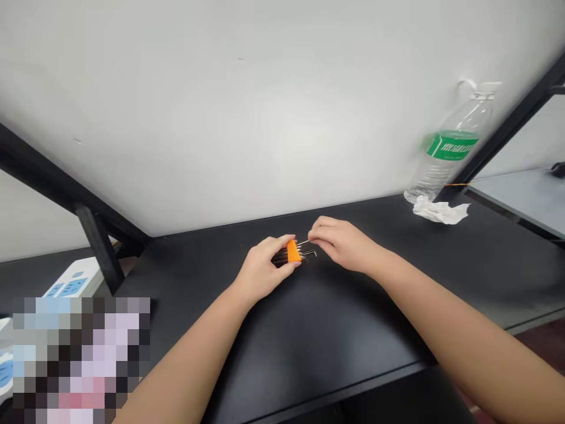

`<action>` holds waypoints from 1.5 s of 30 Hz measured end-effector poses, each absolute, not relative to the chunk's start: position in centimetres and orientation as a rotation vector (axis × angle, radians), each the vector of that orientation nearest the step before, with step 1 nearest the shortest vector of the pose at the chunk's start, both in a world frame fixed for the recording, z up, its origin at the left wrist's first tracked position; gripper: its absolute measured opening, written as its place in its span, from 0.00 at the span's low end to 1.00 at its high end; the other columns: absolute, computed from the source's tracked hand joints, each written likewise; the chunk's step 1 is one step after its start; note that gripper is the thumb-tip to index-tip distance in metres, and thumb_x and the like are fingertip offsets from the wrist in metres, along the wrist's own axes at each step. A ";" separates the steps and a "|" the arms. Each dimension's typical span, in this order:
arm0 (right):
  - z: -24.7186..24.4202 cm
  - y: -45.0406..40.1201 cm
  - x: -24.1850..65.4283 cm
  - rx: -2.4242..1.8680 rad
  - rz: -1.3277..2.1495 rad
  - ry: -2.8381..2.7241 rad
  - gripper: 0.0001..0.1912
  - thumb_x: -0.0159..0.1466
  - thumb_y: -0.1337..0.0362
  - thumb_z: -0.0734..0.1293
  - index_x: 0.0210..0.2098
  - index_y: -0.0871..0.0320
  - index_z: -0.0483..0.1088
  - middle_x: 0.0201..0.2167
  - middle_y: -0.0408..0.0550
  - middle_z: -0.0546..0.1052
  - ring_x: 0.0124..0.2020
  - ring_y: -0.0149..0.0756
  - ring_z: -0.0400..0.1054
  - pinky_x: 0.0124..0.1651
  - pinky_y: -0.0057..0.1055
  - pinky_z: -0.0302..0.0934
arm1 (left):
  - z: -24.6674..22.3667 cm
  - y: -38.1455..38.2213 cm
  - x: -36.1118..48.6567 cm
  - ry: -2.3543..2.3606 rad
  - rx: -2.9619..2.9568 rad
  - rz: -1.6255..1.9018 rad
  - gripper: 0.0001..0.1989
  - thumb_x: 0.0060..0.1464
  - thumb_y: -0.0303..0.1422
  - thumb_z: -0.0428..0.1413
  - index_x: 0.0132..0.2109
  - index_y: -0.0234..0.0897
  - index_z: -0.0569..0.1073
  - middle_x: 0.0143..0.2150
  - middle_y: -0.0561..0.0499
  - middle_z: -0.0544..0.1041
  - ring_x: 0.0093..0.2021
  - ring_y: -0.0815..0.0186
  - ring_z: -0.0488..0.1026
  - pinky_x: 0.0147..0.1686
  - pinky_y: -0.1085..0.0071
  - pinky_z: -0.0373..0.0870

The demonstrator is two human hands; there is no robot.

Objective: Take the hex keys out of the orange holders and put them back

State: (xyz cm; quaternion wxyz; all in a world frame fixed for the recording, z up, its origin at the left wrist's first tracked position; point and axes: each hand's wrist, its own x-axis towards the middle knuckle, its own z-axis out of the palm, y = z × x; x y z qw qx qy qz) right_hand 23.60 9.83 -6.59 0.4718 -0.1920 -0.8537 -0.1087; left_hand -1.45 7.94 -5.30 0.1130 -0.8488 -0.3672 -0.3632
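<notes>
An orange holder (293, 251) with several dark hex keys (280, 256) through it is above the black table (291, 330), near the middle of the view. My left hand (263, 268) is closed around the holder, thumb on its near side and fingers on its far side. My right hand (339, 241) pinches the end of a thin metal key (303, 242) that reaches to the holder's right face. Below that key, a bent key end (311, 253) sticks out to the right.
At the back right a clear plastic bottle (457, 144) with a green label stands beside a crumpled white tissue (441, 211). White power strips (77, 282) lie at the left by a black metal frame (99, 247). A pale wall rises behind the table.
</notes>
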 end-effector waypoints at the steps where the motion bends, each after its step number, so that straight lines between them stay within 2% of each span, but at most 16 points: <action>1: -6.5 9.8 23.7 -0.471 -0.272 -2.078 0.11 0.71 0.72 0.60 0.41 0.59 0.75 0.41 0.50 0.74 0.37 0.34 0.69 0.41 0.31 0.64 | -5.3 8.0 -1.5 -1.088 -2.500 -1.087 0.26 0.55 0.38 0.64 0.61 0.45 0.74 0.47 0.52 0.80 0.45 0.63 0.80 0.50 0.65 0.79; 20: -6.5 9.1 23.9 -0.442 -0.333 -2.087 0.12 0.71 0.73 0.60 0.44 0.59 0.75 0.41 0.51 0.74 0.37 0.34 0.70 0.40 0.31 0.65 | -5.4 8.3 -1.6 -1.052 -2.462 -1.026 0.26 0.53 0.38 0.65 0.60 0.44 0.75 0.48 0.51 0.80 0.45 0.62 0.79 0.49 0.66 0.77; 26: -6.5 8.9 23.6 -0.446 -0.246 -2.125 0.12 0.71 0.72 0.61 0.44 0.58 0.77 0.41 0.51 0.75 0.37 0.33 0.70 0.40 0.31 0.65 | -5.2 7.9 -1.3 -1.031 -2.470 -0.993 0.26 0.54 0.38 0.65 0.59 0.43 0.76 0.49 0.49 0.80 0.47 0.61 0.79 0.50 0.65 0.77; 30: -6.5 9.3 23.0 -0.408 0.006 -2.071 0.12 0.69 0.72 0.63 0.42 0.57 0.78 0.41 0.48 0.77 0.40 0.33 0.72 0.45 0.32 0.66 | -5.2 7.5 -1.1 -0.989 -2.506 -1.023 0.25 0.54 0.38 0.64 0.59 0.43 0.76 0.50 0.48 0.80 0.47 0.62 0.78 0.50 0.66 0.78; 35: -6.9 10.5 22.4 -0.355 0.730 -1.969 0.04 0.65 0.66 0.70 0.39 0.57 0.77 0.37 0.44 0.78 0.39 0.33 0.72 0.45 0.32 0.66 | -5.0 6.8 -0.7 -0.970 -2.596 -1.024 0.23 0.54 0.36 0.64 0.58 0.46 0.78 0.51 0.48 0.79 0.47 0.61 0.78 0.46 0.67 0.79; 38: -7.3 11.2 22.0 -0.298 1.054 -1.881 0.08 0.62 0.62 0.75 0.38 0.58 0.75 0.34 0.43 0.77 0.36 0.31 0.72 0.42 0.30 0.66 | -4.9 6.3 -0.4 -0.965 -2.620 -1.011 0.22 0.54 0.36 0.64 0.57 0.46 0.78 0.50 0.48 0.79 0.46 0.61 0.78 0.43 0.68 0.80; 42: -7.6 11.6 21.4 -0.274 1.241 -1.782 0.13 0.57 0.61 0.79 0.34 0.59 0.74 0.29 0.41 0.75 0.29 0.26 0.68 0.33 0.25 0.61 | -4.8 6.0 -0.3 -0.906 -2.600 -0.959 0.21 0.54 0.34 0.64 0.56 0.45 0.78 0.49 0.47 0.79 0.47 0.61 0.78 0.47 0.67 0.79; 45: -7.8 11.9 21.5 -0.233 1.354 -1.706 0.14 0.56 0.61 0.80 0.33 0.60 0.74 0.27 0.41 0.75 0.27 0.26 0.67 0.32 0.25 0.60 | -4.9 6.1 -0.4 -0.871 -2.608 -0.993 0.21 0.55 0.35 0.64 0.57 0.44 0.78 0.51 0.47 0.79 0.48 0.61 0.78 0.49 0.66 0.78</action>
